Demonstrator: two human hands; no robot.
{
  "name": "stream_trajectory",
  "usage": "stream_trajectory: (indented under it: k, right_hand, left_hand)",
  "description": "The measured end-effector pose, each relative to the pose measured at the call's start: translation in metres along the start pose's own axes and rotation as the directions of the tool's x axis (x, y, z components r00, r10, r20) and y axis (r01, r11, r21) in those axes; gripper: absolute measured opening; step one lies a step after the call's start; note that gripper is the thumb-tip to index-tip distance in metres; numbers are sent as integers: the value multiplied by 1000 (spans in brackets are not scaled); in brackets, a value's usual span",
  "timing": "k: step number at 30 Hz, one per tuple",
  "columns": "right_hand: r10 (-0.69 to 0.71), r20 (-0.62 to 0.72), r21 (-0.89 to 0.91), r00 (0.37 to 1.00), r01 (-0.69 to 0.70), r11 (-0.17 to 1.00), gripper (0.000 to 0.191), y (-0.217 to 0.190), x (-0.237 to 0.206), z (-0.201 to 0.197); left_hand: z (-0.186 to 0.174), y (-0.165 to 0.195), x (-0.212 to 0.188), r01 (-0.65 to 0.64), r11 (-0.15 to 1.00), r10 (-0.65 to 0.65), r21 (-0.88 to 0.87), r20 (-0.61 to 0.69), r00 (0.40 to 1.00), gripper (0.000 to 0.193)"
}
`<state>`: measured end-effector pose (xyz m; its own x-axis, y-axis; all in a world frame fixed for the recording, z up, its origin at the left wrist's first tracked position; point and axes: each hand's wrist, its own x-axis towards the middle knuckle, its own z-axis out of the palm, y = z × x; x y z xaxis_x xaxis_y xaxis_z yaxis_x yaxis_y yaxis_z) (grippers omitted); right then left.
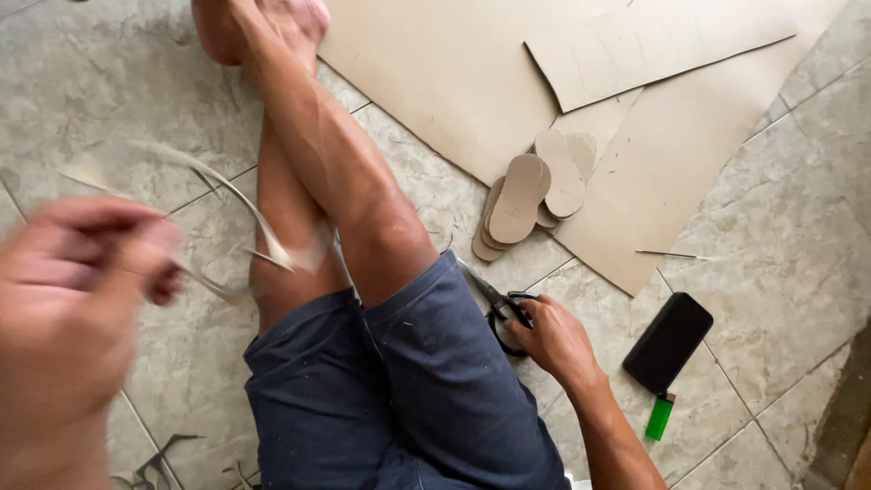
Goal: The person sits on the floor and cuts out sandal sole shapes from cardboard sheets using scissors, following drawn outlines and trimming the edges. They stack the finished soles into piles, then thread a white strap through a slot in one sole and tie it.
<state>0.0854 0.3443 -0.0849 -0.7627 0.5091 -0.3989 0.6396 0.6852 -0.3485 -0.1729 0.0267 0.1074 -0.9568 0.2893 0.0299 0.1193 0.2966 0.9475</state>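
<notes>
A small heap of oval, sole-shaped tan cardboard cut-outs (pixel 526 201) is seen piled on the grey tiled floor (pixel 798 218); several pieces have evidently been cut already. The heap rests against the edge of the large tan cardboard sheets (pixel 454 82), most of whose surface is uncut, with faint outlines visible on the upper sheet. Much material appears left to be worked.

Black-handled scissors (pixel 499 304) lie just below the heap, blades pointing up-left toward the knee. The right hand (pixel 555 340) is curled about the handle loops, fingers closed on them, forearm running down and right from the heap.

The left hand (pixel 63 318), far left of the heap and heavily blurred, is raised near the camera; thin curved cardboard trimmings (pixel 227 204) are pinched in its closed fingers, though the exact grip cannot be made out.

A thin metal needle or pin (pixel 671 255) lies on the sheet to the right of the heap. A black rectangular phone (pixel 669 342) and a green lighter (pixel 660 416) lie lower right of it.
</notes>
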Motion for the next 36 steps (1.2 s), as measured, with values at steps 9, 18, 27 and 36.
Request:
stream_trajectory:
  k: [9,18,27,36]
  right_hand:
    - [77,-428,338,900,81,938,46,-33,69,-16]
    - [62,-386,554,920,178,814,37,-68,100,-7]
    - [-296,-595,-11,747,361,932,52,-83,103,-4]
    - [254,-570,510,782,94,855,38,-15,117,-75]
  left_hand:
    - [-9,-60,-78,-38,978,94,207,-268,959,11]
    - [-68,-103,-261,560,471,-712,682,-81,697,26]
    - [-10,-82,-165,-26,874,34,485,-8,999,16]
    - [138,-21,-86,-64,982,137,-177,439,888,14]
